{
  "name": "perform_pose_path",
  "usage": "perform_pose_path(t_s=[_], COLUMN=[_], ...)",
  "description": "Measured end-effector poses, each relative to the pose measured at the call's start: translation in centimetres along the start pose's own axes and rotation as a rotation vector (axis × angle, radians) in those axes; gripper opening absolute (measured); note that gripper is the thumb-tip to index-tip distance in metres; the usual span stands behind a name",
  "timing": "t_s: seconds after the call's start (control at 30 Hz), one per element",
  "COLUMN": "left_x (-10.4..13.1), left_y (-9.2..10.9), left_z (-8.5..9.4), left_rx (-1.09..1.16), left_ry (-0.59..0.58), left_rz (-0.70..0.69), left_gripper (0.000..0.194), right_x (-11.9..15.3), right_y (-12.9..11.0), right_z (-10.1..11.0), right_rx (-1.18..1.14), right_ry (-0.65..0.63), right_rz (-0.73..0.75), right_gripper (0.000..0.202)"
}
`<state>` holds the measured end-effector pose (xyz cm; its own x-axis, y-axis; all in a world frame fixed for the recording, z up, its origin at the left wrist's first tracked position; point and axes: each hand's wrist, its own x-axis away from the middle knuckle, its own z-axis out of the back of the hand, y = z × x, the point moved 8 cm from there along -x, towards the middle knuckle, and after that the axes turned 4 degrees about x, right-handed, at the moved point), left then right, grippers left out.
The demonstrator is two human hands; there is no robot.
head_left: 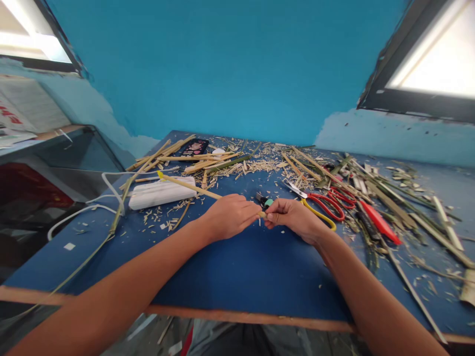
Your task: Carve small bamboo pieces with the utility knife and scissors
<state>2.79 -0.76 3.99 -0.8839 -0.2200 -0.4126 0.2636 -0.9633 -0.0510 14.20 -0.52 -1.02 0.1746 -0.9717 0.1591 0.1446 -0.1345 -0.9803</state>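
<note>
My left hand [233, 216] is closed over a long pale bamboo strip [193, 188], which runs out to the upper left and has a bright yellow tip. The strip's near end comes out at the right of that hand, where the thumb and fingers of my right hand [291, 217] pinch it. Just behind the fingertips lies a small black and teal object [264, 200], partly hidden, whose kind I cannot make out. Scissors with red handles [326, 205] lie open-bladed beyond my right hand, beside a yellow handle [319, 216].
A white power strip [161, 193] with its cable lies at the left of the blue table [237, 282]. Behind it are bamboo strips [213, 157] and a dark phone [196, 147]. A red-handled tool [380, 222] rests among bamboo scraps at the right. Shavings cover the back.
</note>
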Motion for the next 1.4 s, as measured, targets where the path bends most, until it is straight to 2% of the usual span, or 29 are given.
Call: perform_pose_path(t_s=[0.13, 0.27, 0.47, 0.57, 0.67, 0.77, 0.97, 1.13, 1.27, 1.4], left_x=[0.0, -0.1, -0.1, 0.0, 0.1, 0.2, 0.8, 1.2, 1.3, 1.6], left_y=[0.0, -0.6, -1.5, -1.6, -1.4, -1.4, -1.5, -2.5, -3.2, -3.6], left_z=[-0.2, -0.1, 0.9, 1.1, 1.4, 2.0, 4.1, 4.4, 4.2, 4.5], left_rx=[0.006, 0.023, 0.031, 0.057, 0.072, 0.086, 0.127, 0.125, 0.158, 0.125], left_ry=[-0.005, 0.035, 0.130, 0.152, 0.168, 0.201, 0.418, 0.481, 0.492, 0.547], left_rz=[0.008, 0.101, 0.188, 0.175, 0.139, 0.099, 0.023, 0.132, 0.201, 0.222], left_gripper=[0.030, 0.029, 0.026, 0.027, 0.030, 0.030, 0.026, 0.019, 0.014, 0.013], right_x=[-0.1, -0.4, -0.6, -0.9, -1.0, -0.8, 0.0, 0.8, 1.4, 1.3], right_y=[0.1, -0.4, -1.7, -1.0, -0.2, -0.5, -0.9, -2.0, -3.5, -4.1], right_z=[0.1, 0.8, 3.8, 4.1, 4.3, 5.1, 8.0, 10.1, 12.2, 13.5], right_rx=[0.007, 0.072, 0.619, 0.770, 0.774, 0.738, 0.717, 0.721, 0.614, 0.808], right_ry=[-0.005, 0.026, 0.285, 0.279, 0.273, 0.330, 0.465, 0.521, 0.542, 0.582], right_rz=[0.012, 0.074, 0.177, 0.147, 0.100, 0.090, 0.034, 0.021, -0.018, -0.038], right_gripper=[0.027, 0.027, 0.033, 0.042, 0.039, 0.034, 0.036, 0.033, 0.040, 0.038])
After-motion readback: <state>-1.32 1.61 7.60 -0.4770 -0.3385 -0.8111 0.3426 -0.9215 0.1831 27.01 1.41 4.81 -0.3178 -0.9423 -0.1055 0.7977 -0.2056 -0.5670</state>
